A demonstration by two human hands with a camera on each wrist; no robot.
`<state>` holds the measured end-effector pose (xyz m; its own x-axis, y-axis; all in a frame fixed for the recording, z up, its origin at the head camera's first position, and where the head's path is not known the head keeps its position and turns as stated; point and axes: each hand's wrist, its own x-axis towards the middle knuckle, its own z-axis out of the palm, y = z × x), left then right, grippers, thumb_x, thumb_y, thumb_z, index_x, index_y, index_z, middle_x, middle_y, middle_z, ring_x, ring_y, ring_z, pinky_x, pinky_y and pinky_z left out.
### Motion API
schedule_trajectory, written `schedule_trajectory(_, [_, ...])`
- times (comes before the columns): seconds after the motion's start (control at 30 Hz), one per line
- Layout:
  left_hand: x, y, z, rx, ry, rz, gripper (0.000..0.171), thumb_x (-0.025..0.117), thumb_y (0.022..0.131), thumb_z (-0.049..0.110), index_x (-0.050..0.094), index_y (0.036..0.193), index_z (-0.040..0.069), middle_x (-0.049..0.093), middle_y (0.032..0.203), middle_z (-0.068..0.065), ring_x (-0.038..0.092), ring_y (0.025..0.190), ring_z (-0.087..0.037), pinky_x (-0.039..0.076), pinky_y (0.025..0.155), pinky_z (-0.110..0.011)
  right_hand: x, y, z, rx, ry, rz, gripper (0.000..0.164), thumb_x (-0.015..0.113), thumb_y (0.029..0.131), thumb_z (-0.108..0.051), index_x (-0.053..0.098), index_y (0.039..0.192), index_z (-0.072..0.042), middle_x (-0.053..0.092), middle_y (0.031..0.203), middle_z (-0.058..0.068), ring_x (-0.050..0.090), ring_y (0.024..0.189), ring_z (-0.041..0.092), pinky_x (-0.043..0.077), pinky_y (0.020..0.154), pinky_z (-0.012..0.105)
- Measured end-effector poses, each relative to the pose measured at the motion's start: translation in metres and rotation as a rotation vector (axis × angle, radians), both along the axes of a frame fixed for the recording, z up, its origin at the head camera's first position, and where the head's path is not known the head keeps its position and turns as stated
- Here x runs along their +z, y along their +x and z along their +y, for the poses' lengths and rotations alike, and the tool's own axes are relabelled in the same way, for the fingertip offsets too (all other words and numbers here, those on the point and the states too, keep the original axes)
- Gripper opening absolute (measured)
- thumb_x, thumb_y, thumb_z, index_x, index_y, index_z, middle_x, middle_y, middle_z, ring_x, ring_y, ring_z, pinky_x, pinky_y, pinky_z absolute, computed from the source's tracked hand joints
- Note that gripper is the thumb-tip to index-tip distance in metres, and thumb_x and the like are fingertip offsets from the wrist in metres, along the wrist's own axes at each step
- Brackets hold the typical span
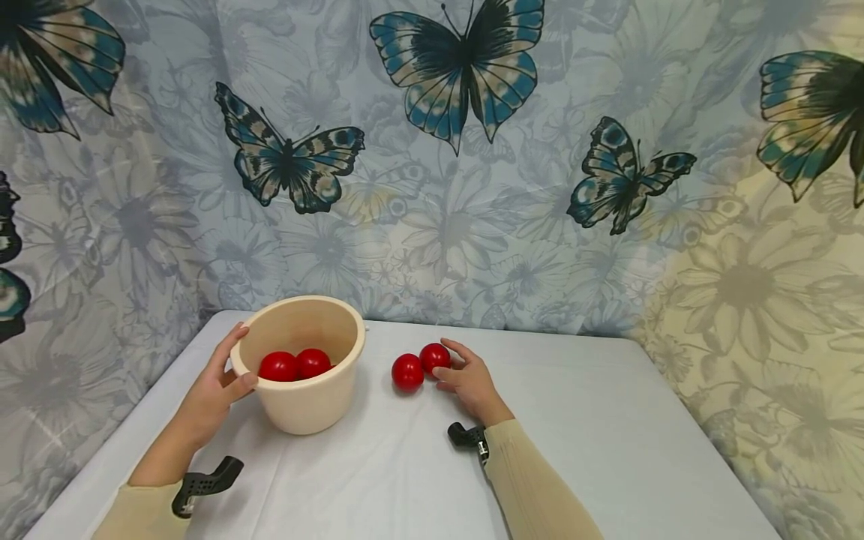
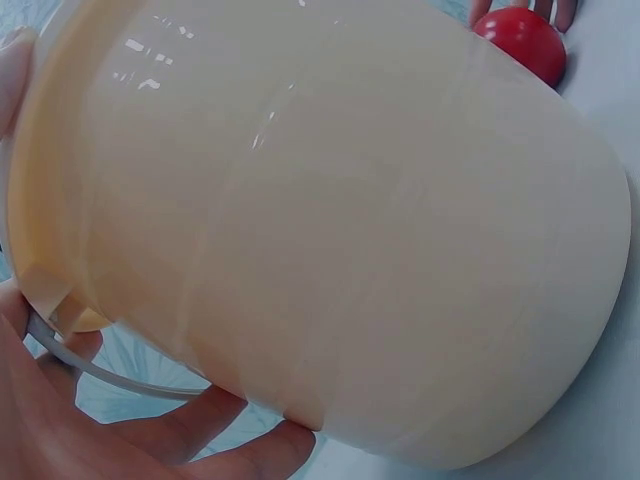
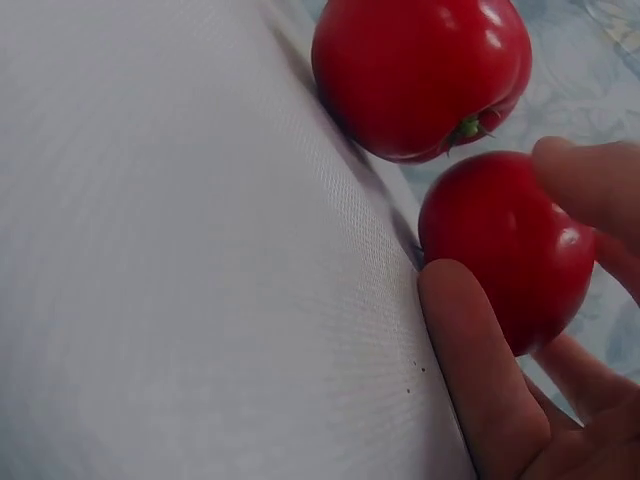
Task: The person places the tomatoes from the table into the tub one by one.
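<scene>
A cream plastic bucket stands on the left of the table, tilted slightly toward me. My left hand grips its side, thumb at the near rim and fingers around the outer wall. Inside lie red tomatoes, two plainly seen, one of them the left tomato; a sliver of another shows beside them. Right of the bucket, two more tomatoes sit side by side on the cloth. My right hand curls its thumb and fingers round the right-hand tomato. The other tomato, with a green stem stub, sits against it.
A white cloth covers the table. Behind it hangs a pale fabric backdrop with butterflies and flowers. A thin grey bucket handle hangs near the left fingers. Each wrist wears a black camera mount, such as the right one.
</scene>
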<state>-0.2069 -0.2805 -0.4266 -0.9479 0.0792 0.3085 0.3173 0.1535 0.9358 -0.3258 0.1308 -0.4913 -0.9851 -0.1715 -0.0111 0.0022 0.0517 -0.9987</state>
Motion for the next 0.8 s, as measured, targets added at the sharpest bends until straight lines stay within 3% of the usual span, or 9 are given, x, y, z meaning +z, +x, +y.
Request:
schedule_trajectory(0.37, [-0.0016, -0.0017, -0.0016, 0.008, -0.003, -0.006, 0.078, 0.059, 0.099, 0.003, 0.011, 0.161, 0.015, -0.004, 0.165, -0.012, 0.021, 0.135, -0.059, 0.046, 0.086, -0.013, -0.0059, -0.0018, -0.0039, -0.066, 0.092, 0.073, 0.056, 0.074, 0.086, 0.002, 0.061, 0.137, -0.016, 0.054, 0.136, 0.018, 0.054, 0.120, 0.037, 0.058, 0.076, 0.037])
schedule_trajectory(0.8, [-0.0020, -0.0014, -0.0016, 0.007, -0.005, 0.000, 0.078, 0.059, 0.099, 0.002, 0.012, 0.161, 0.014, -0.003, 0.165, -0.012, 0.021, 0.134, -0.059, 0.046, 0.086, -0.013, -0.0042, 0.0019, 0.0005, -0.106, 0.020, 0.062, 0.053, 0.072, 0.088, 0.001, 0.060, 0.138, -0.012, 0.054, 0.135, 0.015, 0.053, 0.121, 0.035, 0.057, 0.079, 0.038])
